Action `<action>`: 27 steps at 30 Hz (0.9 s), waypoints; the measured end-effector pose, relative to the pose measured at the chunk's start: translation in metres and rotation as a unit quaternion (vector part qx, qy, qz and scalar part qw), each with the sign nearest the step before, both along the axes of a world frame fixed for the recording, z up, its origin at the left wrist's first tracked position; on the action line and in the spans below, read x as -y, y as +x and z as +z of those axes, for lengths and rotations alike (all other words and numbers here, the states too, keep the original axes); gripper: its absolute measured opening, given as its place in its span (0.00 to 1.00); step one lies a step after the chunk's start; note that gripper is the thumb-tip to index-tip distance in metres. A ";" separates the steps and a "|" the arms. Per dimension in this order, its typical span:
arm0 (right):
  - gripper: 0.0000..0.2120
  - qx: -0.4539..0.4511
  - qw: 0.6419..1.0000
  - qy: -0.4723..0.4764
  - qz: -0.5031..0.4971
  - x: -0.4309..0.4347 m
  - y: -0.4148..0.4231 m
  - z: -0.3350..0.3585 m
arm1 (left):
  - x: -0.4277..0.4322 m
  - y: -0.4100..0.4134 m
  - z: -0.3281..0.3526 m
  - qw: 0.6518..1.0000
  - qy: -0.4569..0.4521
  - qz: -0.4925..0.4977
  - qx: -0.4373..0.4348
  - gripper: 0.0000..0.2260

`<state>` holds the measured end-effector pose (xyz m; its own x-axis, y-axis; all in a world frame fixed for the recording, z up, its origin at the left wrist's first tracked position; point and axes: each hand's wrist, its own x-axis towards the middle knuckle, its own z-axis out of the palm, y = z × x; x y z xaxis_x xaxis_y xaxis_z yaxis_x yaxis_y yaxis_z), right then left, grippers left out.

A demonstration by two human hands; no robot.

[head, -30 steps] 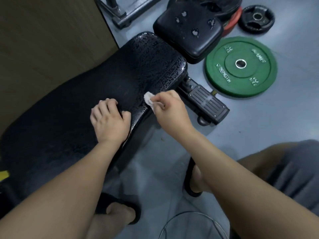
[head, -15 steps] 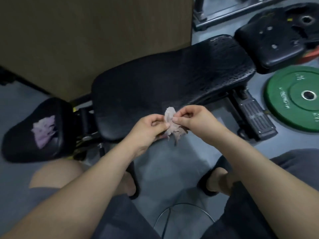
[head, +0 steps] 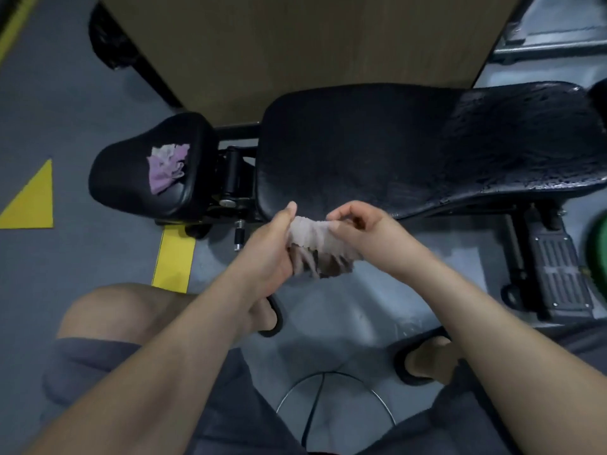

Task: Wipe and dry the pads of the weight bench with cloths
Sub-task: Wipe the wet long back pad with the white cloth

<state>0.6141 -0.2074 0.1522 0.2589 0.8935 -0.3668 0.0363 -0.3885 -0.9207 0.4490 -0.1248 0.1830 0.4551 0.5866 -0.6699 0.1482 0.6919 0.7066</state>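
Black textured vinyl of the long back pad [head: 377, 152] lies just beyond the fingers; the part nearest them looks matt and wiped, while the end far to their right is beaded with water, so drying appears partly done; left hand [head: 269, 254] and right hand [head: 364, 231] each pinch the pale grey-pink crumpled cloth [head: 312, 238], stretched between them; a lilac crumpled cloth [head: 167, 167] rests on the small black seat pad [head: 131, 192], well left; no container shows.

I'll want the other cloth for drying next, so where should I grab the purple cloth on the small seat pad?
Pinch the bunched folds of the purple cloth from above: it lies crumpled on the small seat pad, so those raised ruffles are likely the easiest part to catch.
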 end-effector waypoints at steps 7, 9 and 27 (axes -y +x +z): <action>0.04 0.117 0.989 -0.047 0.076 -0.019 -0.014 -0.005 | -0.020 -0.026 -0.041 0.981 0.133 0.023 -0.139 0.11; 0.04 0.075 0.995 -0.041 0.052 -0.029 -0.025 -0.003 | -0.020 -0.035 -0.047 0.969 0.182 -0.021 -0.164 0.19; 0.10 0.482 0.868 0.049 0.106 -0.128 -0.047 -0.049 | -0.124 -0.084 -0.107 0.913 0.265 0.097 -0.295 0.05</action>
